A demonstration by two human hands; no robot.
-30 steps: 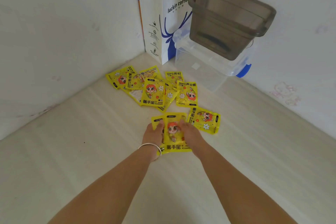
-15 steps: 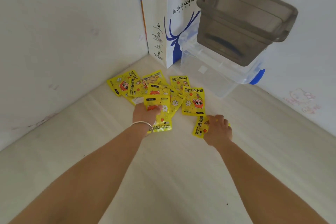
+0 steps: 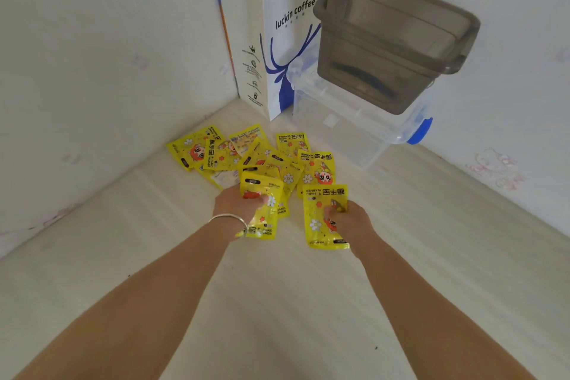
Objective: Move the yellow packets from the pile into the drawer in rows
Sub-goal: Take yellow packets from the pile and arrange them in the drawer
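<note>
Yellow packets, the glossy flat rectangular foil kind with a cartoon face, flowers and "HAND WARMER" print, are the whole show here. Nearest, two bare forearms reach out over a pale wood-grain floor [image 3: 431,210]. The left hand [image 3: 236,203], with a thin silver bangle [image 3: 229,220] on the wrist, has its fingers [image 3: 260,198] curled closed over the top of a packet [image 3: 262,219], thumb side pinching it; a second packet seems stacked right under it, can't say for sure it's gripped too. The right hand [image 3: 350,220] has its fingers [image 3: 334,210] bent down onto the middle of another packet [image 3: 320,219], pinching it closed while it lies about flat on the floor.

Just past both hands is the pile [image 3: 246,154], a loose overlapping scatter of the same shiny packets, some face up, some flipped, one showing a whitish back.

Further back in the corner stands a tall white paper bag [image 3: 287,40] with "luckin coffee" and a blue deer drawing. Beside it, touching or nearly so, sits a clear plastic box [image 3: 354,133] with a blue latch, and a smoky grey see-through plastic bin [image 3: 385,49] with rounded corners rests on top of it, tilted. White walls on both sides, faint cartoon doodles low on the right one.
</note>
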